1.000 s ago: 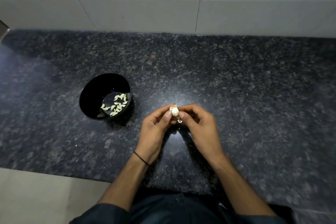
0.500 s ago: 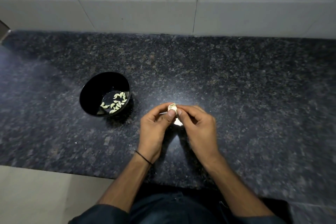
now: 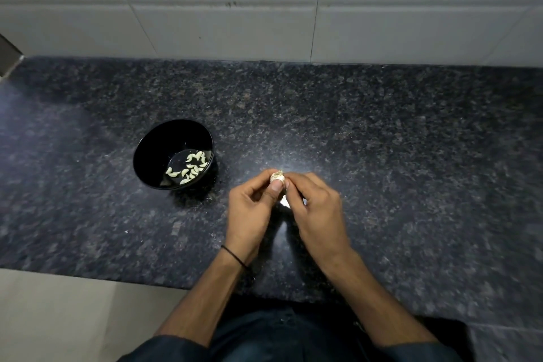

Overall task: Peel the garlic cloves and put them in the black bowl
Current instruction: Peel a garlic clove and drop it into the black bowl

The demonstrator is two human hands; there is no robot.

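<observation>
1. We see both hands meeting over the dark speckled countertop (image 3: 411,156), just right of centre.
2. Left hand (image 3: 249,209): fingers curled, thumb and forefinger pinching the garlic (image 3: 277,177) from the left. The thumb tip lies against its near side.
3. Right hand (image 3: 316,206): fingers curled in, fingertips pinching the same garlic from the right. We can't see its thumb clearly.
4. The garlic is a small pale piece with papery skin on it, held up between the two sets of fingertips, off the counter. We can't tell if it's one clove or a cluster.
5. Below the garlic, in the gap between the hands, we see a bright patch. We can't tell if it's peel or glare.
6. The black bowl (image 3: 164,144) stands upright on the counter to the left of the hands, near them but not touching.
7. Peeled cloves (image 3: 191,169), a scatter of small pale crescents, lie in the bowl's bottom, mostly on its right side.
8. A thin black band (image 3: 235,257) circles the left wrist.
9. A grey tiled wall (image 3: 264,9) runs behind the counter, and a pale floor (image 3: 58,317) shows at lower left.
10. Dark clothing (image 3: 279,338) fills the bottom edge.
</observation>
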